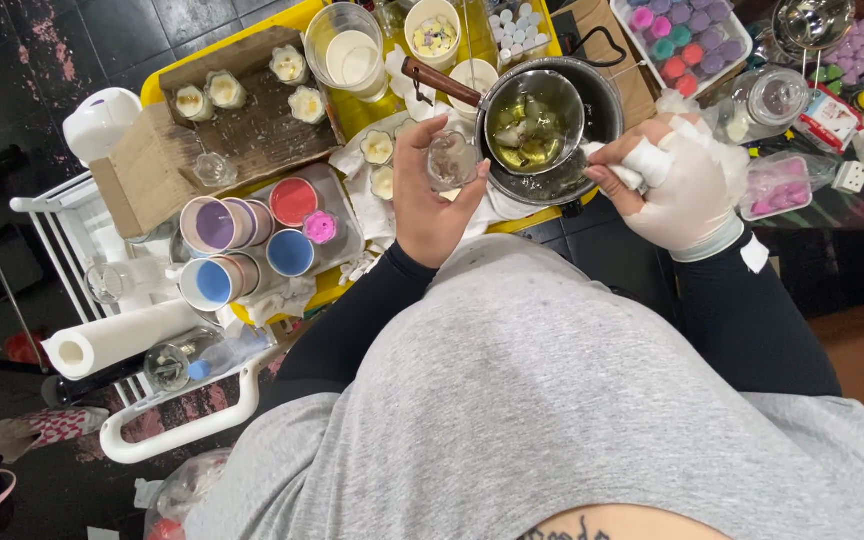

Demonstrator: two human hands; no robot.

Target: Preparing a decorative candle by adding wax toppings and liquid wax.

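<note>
Centrally, left hand around clear glass cup; gloved right hand gripping white tissue.

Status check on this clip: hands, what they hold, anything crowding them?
Left hand grips small clear glass. Right hand, bandaged, holds white tissue at metal pot rim. Filled flower moulds close beside glass.

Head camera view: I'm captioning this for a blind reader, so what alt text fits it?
Seen from above, a person's left hand holds a small clear glass beside a metal pot of yellowish liquid, while the white-gloved right hand grips a wad of white tissue at the pot's edge. Cups of coloured wax and flower-shaped candles crowd the yellow table.
</note>
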